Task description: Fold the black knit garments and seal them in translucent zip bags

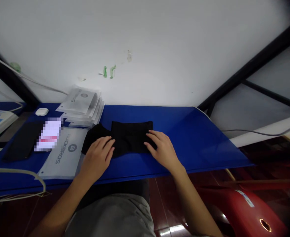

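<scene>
A piece of black fabric (pixel 132 136) lies flattened on the blue table in front of me; its exact kind does not show. On its left is a darker black part (pixel 94 133), and I cannot tell whether the two are joined. My left hand (pixel 98 156) rests palm down on the left part, fingers stretched toward the middle. At the right edge of the fabric my right hand (pixel 162 148) touches it with its fingertips, the thumb apart from the fingers. Neither hand grips anything.
A stack of printed plastic bags (pixel 79 102) stands at the back left, with one more bag (pixel 63 154) nearer me. Farther left are a dark phone (pixel 22 140), a blurred-out screen (pixel 49 134) and a white earbud case (pixel 42 112). A red stool (pixel 244 210) stands at lower right.
</scene>
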Demonstrator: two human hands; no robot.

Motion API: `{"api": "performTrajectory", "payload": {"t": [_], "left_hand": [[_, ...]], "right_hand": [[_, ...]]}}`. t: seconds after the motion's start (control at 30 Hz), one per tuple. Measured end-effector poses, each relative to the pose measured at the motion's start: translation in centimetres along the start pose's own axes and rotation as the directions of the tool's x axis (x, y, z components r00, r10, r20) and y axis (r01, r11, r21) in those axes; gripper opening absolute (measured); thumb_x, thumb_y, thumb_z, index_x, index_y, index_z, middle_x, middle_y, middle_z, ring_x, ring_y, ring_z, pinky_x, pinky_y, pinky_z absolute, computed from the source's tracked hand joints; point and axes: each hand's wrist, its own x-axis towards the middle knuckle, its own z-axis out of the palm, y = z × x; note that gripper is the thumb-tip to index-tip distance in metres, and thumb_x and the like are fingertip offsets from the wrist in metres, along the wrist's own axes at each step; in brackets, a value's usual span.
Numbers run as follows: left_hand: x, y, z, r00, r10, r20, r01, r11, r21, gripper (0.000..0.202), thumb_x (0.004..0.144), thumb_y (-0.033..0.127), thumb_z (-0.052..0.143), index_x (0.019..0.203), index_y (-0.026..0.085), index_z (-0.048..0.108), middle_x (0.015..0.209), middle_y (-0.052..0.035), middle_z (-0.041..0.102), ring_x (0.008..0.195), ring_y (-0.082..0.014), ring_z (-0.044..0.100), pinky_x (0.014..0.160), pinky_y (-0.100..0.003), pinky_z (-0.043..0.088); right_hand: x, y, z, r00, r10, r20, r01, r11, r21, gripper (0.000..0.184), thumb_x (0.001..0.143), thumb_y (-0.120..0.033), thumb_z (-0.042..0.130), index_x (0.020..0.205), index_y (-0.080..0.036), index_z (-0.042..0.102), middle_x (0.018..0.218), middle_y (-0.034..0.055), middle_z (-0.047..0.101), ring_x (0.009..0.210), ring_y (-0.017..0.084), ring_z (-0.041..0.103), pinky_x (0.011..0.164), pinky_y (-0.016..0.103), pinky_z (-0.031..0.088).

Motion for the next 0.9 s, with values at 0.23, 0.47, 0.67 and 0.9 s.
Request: {"api": "performTrajectory", "payload": {"t": [0.23, 0.47, 0.67, 0.9], "left_hand": [[-0.9, -0.5, 1.1, 0.931, 0.013, 0.364, -0.025, 0.999, 0.026, 0.047, 0.092, 0.037, 0.050, 0.133, 0.016, 0.049, 0.140, -0.0146, 0.050, 0.127, -0.0320, 0.047, 0.102, -0.052, 0.042], [-0.3, -0.1, 0.5, 0.922, 0.003, 0.388, -0.038, 0.996, 0.083, 0.047, 0.086, 0.006, 0.043, 0.131, 0.013, 0.052, 0.134, -0.0123, 0.057, 0.121, -0.0262, 0.054, 0.098, -0.044, 0.045], [0.0, 0.3, -0.5, 0.940, 0.002, 0.340, -0.035, 0.995, 0.089, 0.032, 0.088, 0.007, 0.041, 0.108, 0.014, 0.064, 0.111, -0.0095, 0.069, 0.104, -0.0248, 0.062, 0.092, -0.043, 0.047], [0.2, 1.3, -3.8, 0.934, 0.013, 0.356, -0.017, 1.000, 0.008, 0.027, 0.089, 0.011, 0.039, 0.096, 0.016, 0.064, 0.093, -0.0062, 0.068, 0.088, -0.0223, 0.062, 0.084, -0.041, 0.048]], "right_hand": [[-1.6, -1.0, 0.3, 0.965, -0.040, 0.258, 0.049, 0.998, -0.029, 0.044, 0.088, -0.041, 0.056, 0.127, -0.019, 0.058, 0.131, 0.0124, 0.060, 0.122, 0.028, 0.054, 0.111, 0.057, 0.029], [-1.7, -0.5, 0.3, 0.957, -0.076, 0.279, 0.101, 0.992, -0.078, 0.044, 0.082, -0.011, 0.050, 0.125, -0.019, 0.058, 0.126, 0.0095, 0.063, 0.115, 0.025, 0.058, 0.110, 0.059, 0.028], [-1.9, -0.2, -0.1, 0.963, -0.063, 0.261, 0.077, 0.996, -0.042, 0.034, 0.081, -0.006, 0.047, 0.106, -0.018, 0.065, 0.104, 0.0068, 0.071, 0.097, 0.022, 0.066, 0.108, 0.053, 0.035], [-2.3, -0.5, -3.4, 0.968, -0.040, 0.246, -0.011, 0.979, 0.204, 0.023, 0.085, -0.015, 0.049, 0.099, -0.022, 0.066, 0.099, 0.0026, 0.073, 0.094, 0.019, 0.067, 0.103, 0.046, 0.042]]}}
